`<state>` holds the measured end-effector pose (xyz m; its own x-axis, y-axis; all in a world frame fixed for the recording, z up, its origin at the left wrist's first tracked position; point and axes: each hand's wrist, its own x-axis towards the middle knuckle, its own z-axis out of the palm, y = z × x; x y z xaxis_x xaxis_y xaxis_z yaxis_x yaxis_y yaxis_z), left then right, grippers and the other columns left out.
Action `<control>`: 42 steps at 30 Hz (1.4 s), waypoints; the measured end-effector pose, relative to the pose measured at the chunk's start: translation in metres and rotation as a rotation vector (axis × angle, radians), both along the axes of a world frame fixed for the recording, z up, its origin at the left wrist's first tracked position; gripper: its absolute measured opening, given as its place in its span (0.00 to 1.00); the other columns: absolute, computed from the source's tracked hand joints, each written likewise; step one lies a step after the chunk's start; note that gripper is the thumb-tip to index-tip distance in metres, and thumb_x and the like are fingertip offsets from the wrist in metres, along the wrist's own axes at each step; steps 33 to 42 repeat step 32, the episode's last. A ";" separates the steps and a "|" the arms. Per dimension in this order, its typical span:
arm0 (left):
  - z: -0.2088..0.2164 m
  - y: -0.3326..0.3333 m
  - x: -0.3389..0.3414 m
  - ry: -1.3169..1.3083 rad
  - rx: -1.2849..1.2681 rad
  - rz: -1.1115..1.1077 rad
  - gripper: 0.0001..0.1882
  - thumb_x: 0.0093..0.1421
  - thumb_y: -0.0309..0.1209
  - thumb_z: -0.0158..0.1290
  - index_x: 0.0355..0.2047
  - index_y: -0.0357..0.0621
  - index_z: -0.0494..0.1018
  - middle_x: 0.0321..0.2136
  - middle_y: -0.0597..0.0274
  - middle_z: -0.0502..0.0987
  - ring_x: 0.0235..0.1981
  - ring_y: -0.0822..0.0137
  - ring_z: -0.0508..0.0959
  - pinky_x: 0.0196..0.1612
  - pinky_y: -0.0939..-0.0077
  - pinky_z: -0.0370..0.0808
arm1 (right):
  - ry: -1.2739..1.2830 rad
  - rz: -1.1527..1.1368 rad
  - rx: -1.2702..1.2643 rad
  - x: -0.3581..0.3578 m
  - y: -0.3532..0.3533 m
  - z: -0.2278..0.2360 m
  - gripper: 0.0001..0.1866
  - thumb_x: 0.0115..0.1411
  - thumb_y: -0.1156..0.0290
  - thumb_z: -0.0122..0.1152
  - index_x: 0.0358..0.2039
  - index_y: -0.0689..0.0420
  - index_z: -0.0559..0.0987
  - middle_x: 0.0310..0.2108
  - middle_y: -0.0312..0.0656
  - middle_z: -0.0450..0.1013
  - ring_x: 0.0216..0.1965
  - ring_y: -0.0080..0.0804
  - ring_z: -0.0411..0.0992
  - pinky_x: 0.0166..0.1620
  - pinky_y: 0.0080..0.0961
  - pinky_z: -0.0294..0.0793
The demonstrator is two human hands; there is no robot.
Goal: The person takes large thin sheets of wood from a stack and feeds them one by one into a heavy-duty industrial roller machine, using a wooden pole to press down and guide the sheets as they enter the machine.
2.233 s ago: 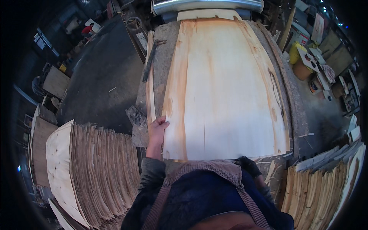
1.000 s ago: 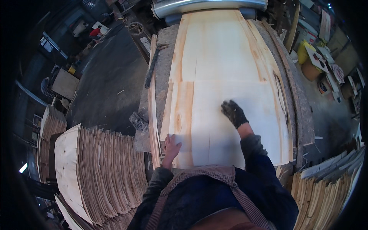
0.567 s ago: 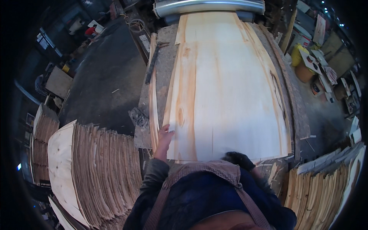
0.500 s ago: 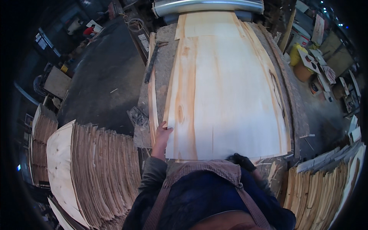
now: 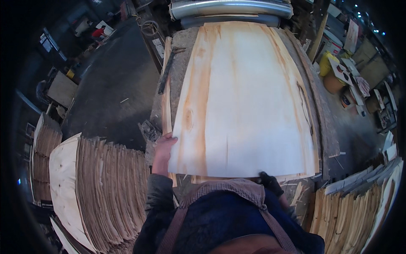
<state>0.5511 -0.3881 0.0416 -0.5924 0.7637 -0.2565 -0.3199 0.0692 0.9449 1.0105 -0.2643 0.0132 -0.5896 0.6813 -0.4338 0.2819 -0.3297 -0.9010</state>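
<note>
A large pale wood veneer sheet (image 5: 253, 101) with orange-brown streaks lies on the worktable, its far end just short of the rollers. My bare left hand (image 5: 164, 148) is closed on its left edge near the front corner. At the near edge, right of the middle, my dark-gloved right hand (image 5: 270, 183) grips the sheet; its fingertips are partly hidden. Another veneer edge shows beneath along the near and right sides. The shiny metal roller (image 5: 230, 9) spans the far end of the table, with a thin strip of veneer visible under it.
A dark-handled tool (image 5: 167, 70) rests on the table's left margin beside narrow wood strips (image 5: 166, 101). Tall veneer stacks stand at left (image 5: 110, 186) and right (image 5: 351, 207). A yellow sack (image 5: 326, 63) and a bucket are far right. A person in red (image 5: 99, 32) bends down far left.
The separate veneer piece at the far end has passed into the rollers. My left hand and the sheet's near left corner have shifted left; my right hand stays at the near edge.
</note>
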 end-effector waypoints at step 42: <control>-0.050 0.015 0.085 0.020 -0.063 -0.121 0.24 0.49 0.20 0.49 0.50 0.39 0.64 0.39 0.57 0.74 0.39 0.64 0.74 0.45 0.73 0.69 | 0.400 0.280 -0.338 -0.033 0.031 -0.038 0.18 0.60 0.64 0.44 0.48 0.60 0.67 0.47 0.53 0.66 0.50 0.49 0.64 0.53 0.42 0.63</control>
